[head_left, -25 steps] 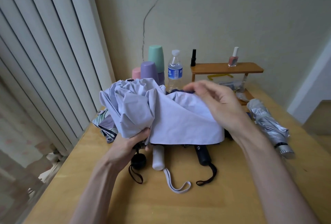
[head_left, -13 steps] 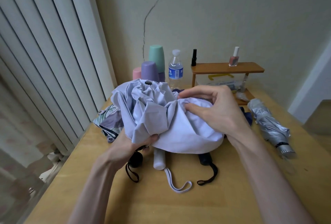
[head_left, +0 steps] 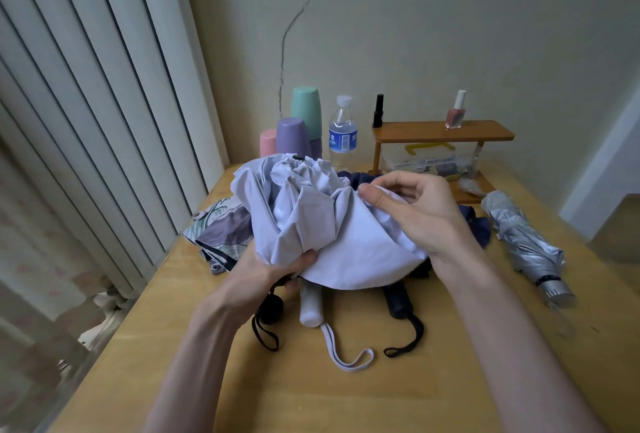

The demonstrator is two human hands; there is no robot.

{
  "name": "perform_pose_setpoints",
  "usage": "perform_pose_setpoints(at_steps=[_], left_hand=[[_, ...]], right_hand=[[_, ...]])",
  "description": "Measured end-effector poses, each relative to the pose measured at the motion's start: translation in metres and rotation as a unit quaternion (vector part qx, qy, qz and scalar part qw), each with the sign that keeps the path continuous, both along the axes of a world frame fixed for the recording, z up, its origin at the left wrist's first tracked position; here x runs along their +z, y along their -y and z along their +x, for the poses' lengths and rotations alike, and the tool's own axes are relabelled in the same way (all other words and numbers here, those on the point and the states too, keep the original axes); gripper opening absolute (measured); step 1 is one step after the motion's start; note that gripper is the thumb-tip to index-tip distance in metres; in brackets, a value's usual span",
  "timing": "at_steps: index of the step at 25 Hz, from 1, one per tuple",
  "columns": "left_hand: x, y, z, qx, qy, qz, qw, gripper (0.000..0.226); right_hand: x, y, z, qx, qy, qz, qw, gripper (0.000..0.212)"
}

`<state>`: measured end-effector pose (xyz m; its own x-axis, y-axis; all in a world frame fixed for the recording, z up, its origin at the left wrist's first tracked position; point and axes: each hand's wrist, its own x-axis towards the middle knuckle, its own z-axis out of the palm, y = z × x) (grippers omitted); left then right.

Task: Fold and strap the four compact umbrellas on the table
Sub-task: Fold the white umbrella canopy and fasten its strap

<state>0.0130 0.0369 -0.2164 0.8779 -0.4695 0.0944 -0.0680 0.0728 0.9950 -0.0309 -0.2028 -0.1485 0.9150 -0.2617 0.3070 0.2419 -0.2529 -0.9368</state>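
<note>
A pale lilac umbrella (head_left: 332, 245) lies in the middle of the table, its canopy loose and bunched, its white handle and loop strap pointing at me. My left hand (head_left: 273, 273) grips the gathered folds near the handle end. My right hand (head_left: 412, 211) pinches a fold of the same canopy at its upper right. A navy umbrella (head_left: 398, 301) lies mostly hidden under it, black handle and strap showing. A leaf-print umbrella (head_left: 221, 235) lies to the left; its black handle pokes out below my left hand. A silver umbrella (head_left: 523, 242) lies rolled at the right.
At the back of the wooden table (head_left: 346, 394) stand stacked plastic cups (head_left: 298, 131), a water bottle (head_left: 343, 135) and a small wooden shelf (head_left: 443, 135) with nail polish bottles. Vertical blinds (head_left: 86, 121) run along the left edge.
The lilac canopy has been gathered tighter towards the left. My right hand went from lying over the cloth to pinching a fold higher up. My left hand kept its grip.
</note>
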Motion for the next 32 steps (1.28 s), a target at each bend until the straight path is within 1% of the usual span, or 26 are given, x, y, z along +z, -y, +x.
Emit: perform_pose_setpoints(at_steps=[2, 3, 5, 7, 9, 11, 12, 14, 16, 18, 19, 21, 22, 23, 25, 26, 27, 28, 30, 32], left_hand=[[-0.001, 0.002, 0.003, 0.017, -0.015, -0.020, 1.000, 0.026], [-0.002, 0.002, 0.005, 0.024, -0.022, -0.033, 0.999, 0.024], [-0.005, 0.000, 0.007, 0.031, -0.035, -0.063, 0.997, 0.023], [-0.007, 0.000, 0.008, 0.026, -0.040, -0.089, 0.995, 0.024], [-0.008, 0.001, 0.009, 0.023, -0.036, -0.102, 0.994, 0.024], [-0.008, 0.004, 0.010, 0.016, -0.038, -0.114, 0.993, 0.022], [-0.009, 0.005, 0.011, 0.010, -0.038, -0.118, 0.992, 0.021], [-0.011, 0.006, 0.013, 0.013, -0.042, -0.109, 0.993, 0.022], [-0.012, 0.007, 0.014, 0.030, -0.053, -0.094, 0.994, 0.032], [-0.011, 0.008, 0.015, 0.041, -0.064, -0.090, 0.993, 0.047], [-0.010, 0.009, 0.015, 0.044, -0.066, -0.093, 0.993, 0.050], [-0.009, 0.011, 0.013, 0.047, -0.069, -0.114, 0.990, 0.043], [-0.008, 0.012, 0.012, 0.050, -0.071, -0.131, 0.988, 0.035], [-0.006, 0.012, 0.010, 0.056, -0.074, -0.147, 0.985, 0.029], [-0.005, 0.011, 0.008, 0.076, -0.093, -0.170, 0.978, 0.022], [-0.004, 0.008, 0.007, 0.087, -0.105, -0.174, 0.975, 0.022], [-0.004, 0.004, 0.008, 0.097, -0.111, -0.171, 0.974, 0.022], [-0.005, -0.001, 0.009, 0.108, -0.111, -0.166, 0.974, 0.025], [-0.006, -0.008, 0.012, 0.126, -0.105, -0.160, 0.973, 0.032], [-0.007, -0.008, 0.013, 0.126, -0.103, -0.161, 0.973, 0.037]], right_hand=[[-0.003, -0.002, 0.002, 0.036, 0.054, -0.035, 0.997, 0.008], [-0.005, 0.000, 0.003, 0.048, 0.073, -0.065, 0.994, 0.008], [-0.008, 0.005, 0.005, 0.044, 0.101, -0.145, 0.983, 0.011], [-0.011, 0.009, 0.007, 0.022, 0.121, -0.232, 0.965, 0.019], [-0.016, 0.010, 0.009, 0.019, 0.113, -0.282, 0.952, 0.023], [-0.019, 0.008, 0.010, 0.035, 0.079, -0.302, 0.949, 0.020], [-0.020, 0.007, 0.011, 0.033, 0.068, -0.302, 0.950, 0.018], [-0.022, 0.006, 0.014, -0.009, 0.069, -0.275, 0.959, 0.009], [-0.021, 0.005, 0.016, -0.057, 0.079, -0.211, 0.973, 0.008], [-0.019, 0.005, 0.018, -0.056, 0.084, -0.141, 0.985, 0.010], [-0.016, 0.005, 0.016, -0.039, 0.090, -0.120, 0.988, 0.011], [-0.011, 0.005, 0.012, 0.010, 0.096, -0.121, 0.988, 0.015], [-0.008, 0.005, 0.010, 0.037, 0.080, -0.136, 0.987, 0.019], [-0.007, 0.005, 0.008, 0.060, 0.052, -0.162, 0.984, 0.024], [-0.009, 0.011, 0.006, 0.095, -0.002, -0.249, 0.964, 0.035], [-0.009, 0.015, 0.006, 0.099, -0.015, -0.283, 0.954, 0.038], [-0.010, 0.019, 0.006, 0.093, -0.014, -0.293, 0.952, 0.039], [-0.011, 0.021, 0.006, 0.078, 0.000, -0.285, 0.955, 0.039], [-0.013, 0.019, 0.007, 0.056, 0.037, -0.232, 0.970, 0.041], [-0.017, 0.011, 0.007, 0.095, 0.052, -0.145, 0.984, 0.035]])
